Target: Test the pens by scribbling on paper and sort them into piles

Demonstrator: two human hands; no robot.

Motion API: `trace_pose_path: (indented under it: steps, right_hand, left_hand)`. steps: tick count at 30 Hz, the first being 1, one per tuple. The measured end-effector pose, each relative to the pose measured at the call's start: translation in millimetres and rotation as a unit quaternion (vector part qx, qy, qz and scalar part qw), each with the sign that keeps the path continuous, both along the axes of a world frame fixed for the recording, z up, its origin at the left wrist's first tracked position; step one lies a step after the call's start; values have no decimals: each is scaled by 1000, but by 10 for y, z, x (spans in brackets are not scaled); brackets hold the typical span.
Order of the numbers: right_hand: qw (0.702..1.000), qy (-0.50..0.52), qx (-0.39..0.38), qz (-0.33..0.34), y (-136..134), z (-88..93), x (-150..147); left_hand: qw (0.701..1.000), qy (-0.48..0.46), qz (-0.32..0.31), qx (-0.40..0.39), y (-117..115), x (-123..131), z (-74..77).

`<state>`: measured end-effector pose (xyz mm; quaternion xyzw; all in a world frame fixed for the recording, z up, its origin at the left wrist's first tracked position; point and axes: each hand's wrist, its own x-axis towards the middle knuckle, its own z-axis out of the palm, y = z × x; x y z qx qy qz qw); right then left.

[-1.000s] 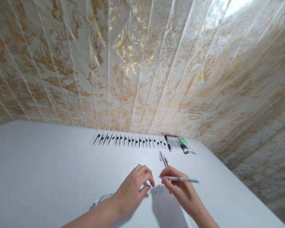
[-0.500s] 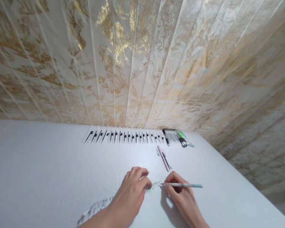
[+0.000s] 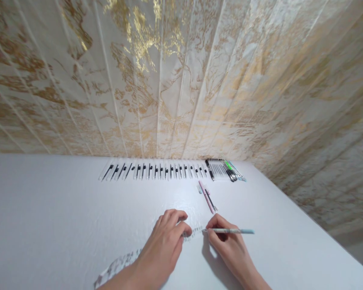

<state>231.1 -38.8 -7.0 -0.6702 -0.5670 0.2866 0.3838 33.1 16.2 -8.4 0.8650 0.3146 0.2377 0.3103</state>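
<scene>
Dark marks (image 3: pixel 196 231): maybe smudging, if wet & rubbing on L hand (image 3: pixel 163 247).
Pen (image 3: pixel 237 231): maybe slipping, if being pinched too loosely by R hand (image 3: pixel 228 245); maybe skidding off, if bumping L thumb (image 3: pixel 184 229).
R fingers (image 3: pixel 219 221): closing together on pen nr its left end.
Pen tip: poking out just left of R fingers, pointing left at marks; too tiny to tell if touching.
L fingers (image 3: pixel 176 217): bending, spreading a bit from thumb, pinching nothing seen; sitting at marks' left side.
Pink pen (image 3: pixel 205 195): lying just far of R hand.
</scene>
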Motion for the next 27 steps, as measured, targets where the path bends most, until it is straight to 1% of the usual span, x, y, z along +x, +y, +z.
trace_pose_path:
  steps: [7, 12, 16, 27]
  right_hand:
    - [1000, 17, -4, -11, -3, 24, -20]
    - [1000, 16, -1, -15, 0, 2, -8]
    - [1000, 23, 2, -10, 5, -14, 0]
    - [1000, 23, 12, -7, 6, 15, -3]
  left_hand:
    - [1000, 4, -1, 4, -3, -4, -9]
    - [1000, 3, -2, 4, -6, 4, 1]
    - [1000, 3, -7, 3, -10, 6, 15]
    - [1000, 3, -5, 2, -2, -2, 1]
